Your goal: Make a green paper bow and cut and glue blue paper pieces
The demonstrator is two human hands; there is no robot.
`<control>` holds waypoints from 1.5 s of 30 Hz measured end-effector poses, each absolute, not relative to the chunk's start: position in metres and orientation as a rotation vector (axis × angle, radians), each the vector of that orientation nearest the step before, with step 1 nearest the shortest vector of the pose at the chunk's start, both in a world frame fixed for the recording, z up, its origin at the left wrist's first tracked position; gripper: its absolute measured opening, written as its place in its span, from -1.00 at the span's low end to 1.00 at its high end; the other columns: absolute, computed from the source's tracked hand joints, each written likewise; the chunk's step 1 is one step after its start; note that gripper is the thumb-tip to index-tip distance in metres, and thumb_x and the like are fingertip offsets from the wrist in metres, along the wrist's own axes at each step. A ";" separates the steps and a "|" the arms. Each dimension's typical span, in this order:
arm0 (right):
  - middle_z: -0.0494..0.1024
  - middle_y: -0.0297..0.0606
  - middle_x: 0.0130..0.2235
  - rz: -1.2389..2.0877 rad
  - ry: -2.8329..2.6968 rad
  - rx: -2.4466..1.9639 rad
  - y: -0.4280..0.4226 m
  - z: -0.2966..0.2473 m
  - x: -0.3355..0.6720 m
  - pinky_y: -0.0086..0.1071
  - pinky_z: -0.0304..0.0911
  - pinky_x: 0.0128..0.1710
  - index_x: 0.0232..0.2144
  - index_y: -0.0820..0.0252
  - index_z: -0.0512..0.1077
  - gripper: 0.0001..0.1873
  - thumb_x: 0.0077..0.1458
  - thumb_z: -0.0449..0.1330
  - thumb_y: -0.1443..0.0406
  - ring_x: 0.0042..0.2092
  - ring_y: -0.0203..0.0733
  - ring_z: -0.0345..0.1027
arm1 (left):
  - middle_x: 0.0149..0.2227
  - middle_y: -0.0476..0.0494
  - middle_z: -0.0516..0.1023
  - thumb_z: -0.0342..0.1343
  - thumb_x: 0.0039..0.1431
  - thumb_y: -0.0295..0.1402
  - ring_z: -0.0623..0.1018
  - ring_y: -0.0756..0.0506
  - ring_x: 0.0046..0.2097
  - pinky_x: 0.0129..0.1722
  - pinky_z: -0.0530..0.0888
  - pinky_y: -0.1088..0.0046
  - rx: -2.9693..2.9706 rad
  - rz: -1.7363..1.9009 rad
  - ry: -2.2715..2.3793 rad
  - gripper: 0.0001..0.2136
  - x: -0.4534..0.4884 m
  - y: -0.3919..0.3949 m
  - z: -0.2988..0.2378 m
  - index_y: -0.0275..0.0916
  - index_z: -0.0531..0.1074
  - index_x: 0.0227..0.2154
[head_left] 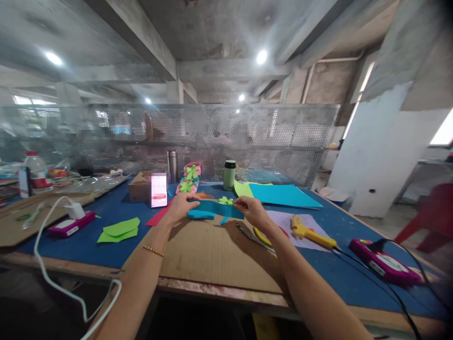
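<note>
A strip of blue paper (217, 208) stretches between my two hands, above a sheet of brown cardboard (212, 250). My left hand (182, 208) is closed on its left end, with the fingers at the top edge. My right hand (252, 210) pinches the right end between thumb and fingers. Under the strip lie a folded blue paper piece (200, 215) and a small blue scrap (224, 220). Just behind it sits a light green paper flower (225, 200). Scissors (253, 236) lie on the cardboard by my right forearm, beside a curved yellow tool handle (262, 236).
On the right are a yellow glue gun (311, 232) with a cable and a purple power strip (384, 262). Blue sheets (286, 195) and a green bottle (229, 175) stand farther back. To the left are a lit phone (158, 190), green paper (119, 230) and another purple power strip (72, 224).
</note>
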State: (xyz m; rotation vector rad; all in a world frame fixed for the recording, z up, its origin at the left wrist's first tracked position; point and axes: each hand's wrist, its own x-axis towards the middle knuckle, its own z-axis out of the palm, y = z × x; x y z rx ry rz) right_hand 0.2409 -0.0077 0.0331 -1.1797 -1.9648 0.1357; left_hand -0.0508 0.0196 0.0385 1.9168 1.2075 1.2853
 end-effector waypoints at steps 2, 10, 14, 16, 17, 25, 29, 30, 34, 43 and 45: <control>0.61 -0.25 -0.33 0.095 -2.019 -1.154 -0.014 0.037 0.239 -0.37 0.23 -0.29 -0.30 0.18 0.58 -0.83 0.19 0.19 0.27 -0.33 -0.21 0.39 | -0.39 -0.06 0.61 0.25 0.03 -0.39 0.54 -0.11 -0.29 -0.23 0.42 0.37 2.037 1.279 1.249 -0.85 -0.051 0.011 0.041 -0.24 0.66 -0.32; 0.48 -0.17 -0.32 -0.612 -2.413 -1.020 -0.114 0.032 0.224 -0.25 0.09 -0.18 -0.36 0.19 0.50 -0.75 0.33 0.07 0.40 -0.24 -0.12 0.25 | -0.22 -0.17 0.52 0.14 0.29 -0.40 0.40 -0.16 -0.15 -0.14 0.30 0.25 2.927 1.196 1.237 -0.83 -0.071 -0.075 0.003 -0.14 0.66 -0.30; 0.45 -0.17 -0.30 -0.582 -2.548 -1.081 -0.153 0.002 0.226 -0.26 0.08 -0.18 -0.35 0.21 0.45 -0.78 0.33 0.06 0.41 -0.26 -0.12 0.21 | -0.33 -0.16 0.48 0.03 0.36 -0.48 0.37 -0.13 -0.25 -0.24 0.22 0.30 3.136 1.072 1.134 -0.75 -0.075 -0.105 -0.028 -0.22 0.60 -0.33; 0.44 -0.18 -0.29 -0.481 -2.544 -1.127 -0.158 -0.008 0.230 -0.28 0.10 -0.19 -0.29 0.22 0.46 -0.79 0.35 0.05 0.40 -0.25 -0.13 0.21 | -0.30 -0.18 0.49 0.00 0.36 -0.52 0.37 -0.14 -0.23 -0.24 0.21 0.29 3.181 1.010 1.147 -0.76 -0.076 -0.109 -0.034 -0.25 0.58 -0.29; 0.44 -0.18 -0.28 -0.440 -2.534 -1.145 -0.159 -0.011 0.231 -0.29 0.11 -0.19 -0.28 0.22 0.47 -0.79 0.36 0.04 0.40 -0.24 -0.13 0.22 | -0.28 -0.19 0.50 -0.01 0.36 -0.53 0.38 -0.15 -0.21 -0.23 0.21 0.28 3.205 0.969 1.154 -0.76 -0.077 -0.110 -0.034 -0.26 0.58 -0.27; 0.41 -0.19 -0.30 -0.222 -2.458 -1.140 -0.154 -0.006 0.231 -0.32 0.19 -0.20 -0.30 0.22 0.49 -0.69 0.39 -0.03 0.40 -0.24 -0.16 0.25 | -0.26 -0.15 0.53 -0.05 0.39 -0.53 0.43 -0.14 -0.20 -0.20 0.23 0.27 3.057 0.930 1.199 -0.74 -0.079 -0.109 -0.033 -0.24 0.56 -0.26; 0.45 -0.18 -0.29 -0.153 -2.430 -1.163 -0.153 0.000 0.228 -0.30 0.23 -0.19 -0.34 0.19 0.48 -0.71 0.39 0.01 0.34 -0.21 -0.14 0.30 | -0.27 -0.13 0.51 0.00 0.39 -0.43 0.44 -0.11 -0.21 -0.20 0.27 0.32 2.893 0.976 1.157 -0.77 -0.083 -0.105 -0.035 -0.19 0.59 -0.21; 0.46 -0.18 -0.27 -0.143 -2.433 -1.162 -0.153 0.002 0.227 -0.30 0.24 -0.19 -0.32 0.19 0.49 -0.73 0.39 0.03 0.32 -0.19 -0.13 0.31 | -0.27 -0.13 0.50 0.01 0.39 -0.40 0.43 -0.11 -0.22 -0.21 0.28 0.33 2.876 0.977 1.147 -0.77 -0.084 -0.104 -0.034 -0.17 0.60 -0.20; 0.46 -0.18 -0.26 -0.185 -2.504 -1.109 -0.155 0.006 0.226 -0.29 0.24 -0.17 -0.23 0.16 0.54 -0.72 0.39 0.01 0.33 -0.19 -0.13 0.32 | -0.29 -0.13 0.49 0.07 0.37 -0.34 0.42 -0.10 -0.24 -0.22 0.26 0.33 2.854 0.995 1.157 -0.79 -0.084 -0.103 -0.032 -0.14 0.62 -0.27; 0.53 -0.24 -0.25 0.051 -2.404 -1.315 -0.147 0.013 0.218 -0.34 0.25 -0.15 -0.33 0.16 0.49 -0.73 0.37 0.03 0.34 -0.18 -0.19 0.38 | -0.31 -0.08 0.57 0.14 0.24 -0.44 0.48 -0.14 -0.14 -0.13 0.33 0.30 2.427 0.903 1.275 -0.86 -0.073 -0.099 -0.020 -0.18 0.58 -0.39; 0.55 -0.25 -0.25 0.050 -2.397 -1.426 -0.148 0.018 0.214 -0.35 0.24 -0.17 -0.34 0.16 0.49 -0.76 0.35 0.06 0.34 -0.18 -0.18 0.39 | -0.33 -0.07 0.58 0.15 0.21 -0.44 0.49 -0.14 -0.15 -0.12 0.34 0.29 2.381 0.859 1.297 -0.86 -0.073 -0.095 -0.017 -0.19 0.57 -0.43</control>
